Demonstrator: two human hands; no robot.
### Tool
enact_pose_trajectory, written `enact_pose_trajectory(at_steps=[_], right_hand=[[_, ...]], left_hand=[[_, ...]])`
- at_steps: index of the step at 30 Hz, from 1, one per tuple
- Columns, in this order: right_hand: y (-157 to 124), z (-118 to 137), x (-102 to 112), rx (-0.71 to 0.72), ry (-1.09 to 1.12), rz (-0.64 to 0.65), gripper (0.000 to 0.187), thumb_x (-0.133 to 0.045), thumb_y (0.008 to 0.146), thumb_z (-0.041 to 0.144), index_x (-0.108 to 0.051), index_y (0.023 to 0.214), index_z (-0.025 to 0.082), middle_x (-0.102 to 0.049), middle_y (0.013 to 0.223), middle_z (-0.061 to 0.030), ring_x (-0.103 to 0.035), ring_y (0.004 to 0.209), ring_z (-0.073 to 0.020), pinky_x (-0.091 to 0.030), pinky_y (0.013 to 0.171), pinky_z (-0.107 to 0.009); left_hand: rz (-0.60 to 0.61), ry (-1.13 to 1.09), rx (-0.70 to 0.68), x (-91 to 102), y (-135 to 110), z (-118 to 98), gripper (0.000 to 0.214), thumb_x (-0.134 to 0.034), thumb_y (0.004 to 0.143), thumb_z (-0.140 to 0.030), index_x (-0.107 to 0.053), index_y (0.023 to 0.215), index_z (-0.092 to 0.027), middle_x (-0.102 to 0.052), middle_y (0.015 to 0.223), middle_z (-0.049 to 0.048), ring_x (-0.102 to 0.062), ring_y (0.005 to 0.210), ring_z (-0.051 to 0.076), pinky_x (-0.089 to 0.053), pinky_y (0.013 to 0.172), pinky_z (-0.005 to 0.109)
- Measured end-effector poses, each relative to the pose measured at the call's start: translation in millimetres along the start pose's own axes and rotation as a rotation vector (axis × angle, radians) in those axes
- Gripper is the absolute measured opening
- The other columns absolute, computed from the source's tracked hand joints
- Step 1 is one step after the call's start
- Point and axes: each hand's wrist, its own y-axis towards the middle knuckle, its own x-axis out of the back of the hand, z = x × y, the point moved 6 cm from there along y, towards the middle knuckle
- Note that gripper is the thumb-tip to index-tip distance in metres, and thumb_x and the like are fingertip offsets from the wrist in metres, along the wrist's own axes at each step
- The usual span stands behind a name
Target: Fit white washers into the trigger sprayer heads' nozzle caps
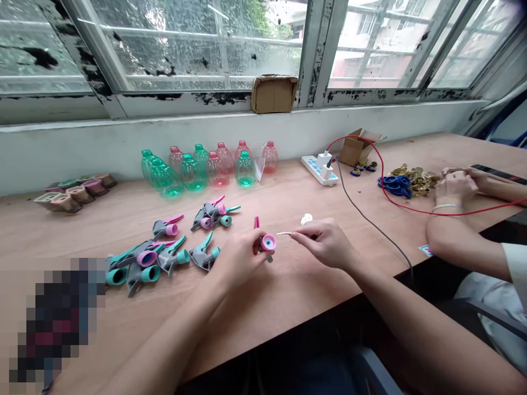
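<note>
My left hand [242, 255] grips a trigger spray head, its pink collar [269, 242] turned open end toward me and a pink lever [257, 222] sticking up. Just right of the collar, my right hand [327, 241] pinches a thin white piece [284, 233], apart from the collar; whether it is a flat disc on edge or a strip I cannot tell. Behind that hand lie small white discs [307, 219]. Left of my left hand are several more grey trigger spray heads [171, 258] with pink or teal collars and levers.
Green and pink clear bottles [193, 174] stand along the wall. Further left sit small lidded containers [76, 192]. A power strip [320, 170] has red and grey cables crossing the table [255, 312]. At right, a co-worker's hands [455, 186] are near gold parts [415, 180] and blue rings [395, 185].
</note>
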Motion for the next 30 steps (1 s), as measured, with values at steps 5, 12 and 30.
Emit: enact_pose_trajectory(at_steps=[5, 12, 30], right_hand=[[-9.9, 17.0, -10.5, 0.051, -0.313, 0.152, 0.035, -0.049, 0.094, 0.034, -0.075, 0.075, 0.020, -0.065, 0.060, -0.0016, -0.049, 0.054, -0.0102, -0.024, 0.054, -0.026], [-13.9, 28.2, -10.9, 0.038, -0.698, 0.265, 0.037, -0.043, 0.096, 0.031, -0.070, 0.073, 0.019, -0.068, 0.070, -0.0031, -0.054, 0.058, -0.0131, -0.013, 0.051, -0.029], [-16.5, 46.5, -25.9, 0.149, -0.807, 0.344, 0.022, -0.045, 0.087, 0.008, -0.065, 0.082, 0.016, -0.068, 0.076, -0.0081, -0.056, 0.064, -0.0179, -0.019, 0.049, -0.031]], left_hand=[[0.091, -0.055, -0.013, -36.3, -3.3, 8.4, 0.013, -0.056, 0.083, -0.023, -0.062, 0.095, -0.020, -0.059, 0.064, -0.0031, -0.051, 0.056, 0.012, -0.032, 0.053, 0.023], [0.148, -0.002, -0.074, -38.5, -5.7, 9.0, 0.011, -0.053, 0.085, -0.020, -0.059, 0.094, -0.020, -0.062, 0.074, 0.0000, -0.055, 0.063, 0.014, -0.033, 0.056, 0.024], [0.193, -0.061, -0.081, -39.6, -5.0, 15.0, 0.011, -0.051, 0.086, -0.020, -0.062, 0.086, -0.019, -0.064, 0.077, 0.0020, -0.055, 0.067, 0.016, -0.036, 0.060, 0.025]])
